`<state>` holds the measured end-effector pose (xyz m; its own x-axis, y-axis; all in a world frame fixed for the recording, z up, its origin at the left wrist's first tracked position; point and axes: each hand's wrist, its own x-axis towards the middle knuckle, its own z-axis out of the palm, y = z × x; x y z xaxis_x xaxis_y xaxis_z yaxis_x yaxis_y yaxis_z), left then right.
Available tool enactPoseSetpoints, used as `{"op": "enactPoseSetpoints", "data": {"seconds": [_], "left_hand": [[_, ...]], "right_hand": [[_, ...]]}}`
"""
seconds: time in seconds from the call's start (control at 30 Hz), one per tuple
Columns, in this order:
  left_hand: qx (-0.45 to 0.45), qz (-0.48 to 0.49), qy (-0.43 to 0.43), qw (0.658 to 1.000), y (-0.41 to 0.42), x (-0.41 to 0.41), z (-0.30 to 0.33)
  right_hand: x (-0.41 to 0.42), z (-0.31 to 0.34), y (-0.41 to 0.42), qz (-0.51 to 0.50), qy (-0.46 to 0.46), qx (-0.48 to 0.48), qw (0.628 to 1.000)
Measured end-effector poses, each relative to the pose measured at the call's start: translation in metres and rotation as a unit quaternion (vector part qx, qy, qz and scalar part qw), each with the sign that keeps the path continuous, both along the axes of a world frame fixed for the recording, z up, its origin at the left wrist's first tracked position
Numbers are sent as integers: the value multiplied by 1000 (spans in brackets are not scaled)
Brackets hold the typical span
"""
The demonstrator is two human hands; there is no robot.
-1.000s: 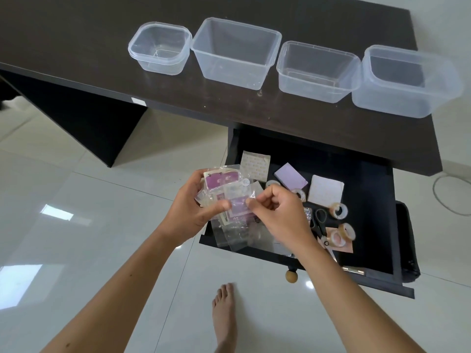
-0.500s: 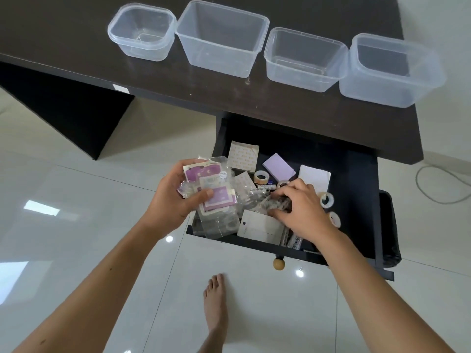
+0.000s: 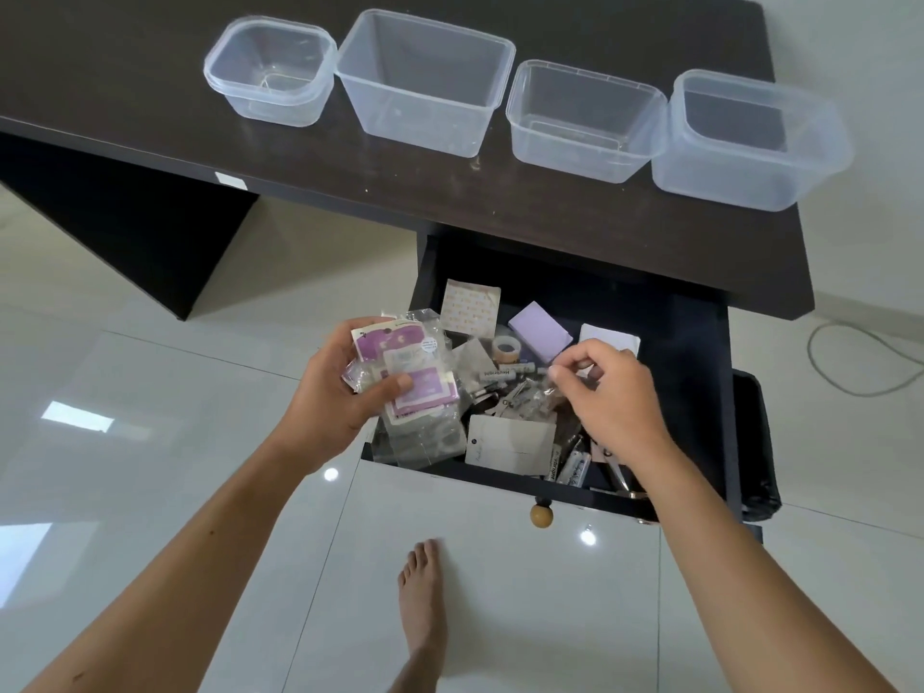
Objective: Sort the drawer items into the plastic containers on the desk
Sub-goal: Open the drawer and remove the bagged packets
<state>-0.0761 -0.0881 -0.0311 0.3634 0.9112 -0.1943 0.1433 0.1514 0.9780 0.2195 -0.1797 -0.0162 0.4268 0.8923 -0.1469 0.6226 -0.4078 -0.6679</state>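
Over the open drawer (image 3: 700, 372), left hand (image 3: 330, 402) grips packets (image 3: 405, 377); right hand (image 3: 610, 392) pinches clear wrapper (image 3: 542, 392).

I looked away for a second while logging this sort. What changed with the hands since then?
The right hand left the packets, dipped into the drawer and now lifts out a small clear bag, pinched in its fingertips. The left hand still grips the stack of purple packets. The four containers remain empty.

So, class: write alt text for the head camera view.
Over an open drawer of clutter, the left hand holds a stack of clear packets while the right hand pinches a small clear packet. Four empty plastic containers sit on the dark desk.
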Motion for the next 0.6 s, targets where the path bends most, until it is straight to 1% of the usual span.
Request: {"op": "enactPoseSetpoints", "data": {"seconds": [0.07, 0.13, 0.2, 0.27, 0.33, 0.4, 0.53, 0.57, 0.6], "left_hand": [[0, 1, 8, 1000, 0, 0, 1], [14, 0, 26, 1000, 2, 1, 3], [22, 5, 34, 999, 3, 5, 6], [31, 7, 41, 999, 5, 10, 8], [38, 2, 45, 998, 5, 17, 11], [39, -6, 42, 998, 4, 24, 14], [46, -26, 42, 998, 1, 32, 13], [38, -28, 36, 998, -1, 34, 14], [28, -28, 28, 999, -2, 36, 16]], "right_hand": [[2, 15, 2, -33, 61, 31, 997], [1, 28, 5, -62, 141, 66, 986], [-2, 36, 8, -95, 236, 94, 963], [-6, 42, 11, -115, 326, 114, 931], [-10, 44, 13, -120, 394, 121, 903], [-16, 41, 13, -112, 431, 110, 888], [-30, 32, 16, -108, 460, 95, 876], [-33, 30, 17, -112, 461, 91, 876], [-36, 27, 18, -109, 447, 84, 884]]}}
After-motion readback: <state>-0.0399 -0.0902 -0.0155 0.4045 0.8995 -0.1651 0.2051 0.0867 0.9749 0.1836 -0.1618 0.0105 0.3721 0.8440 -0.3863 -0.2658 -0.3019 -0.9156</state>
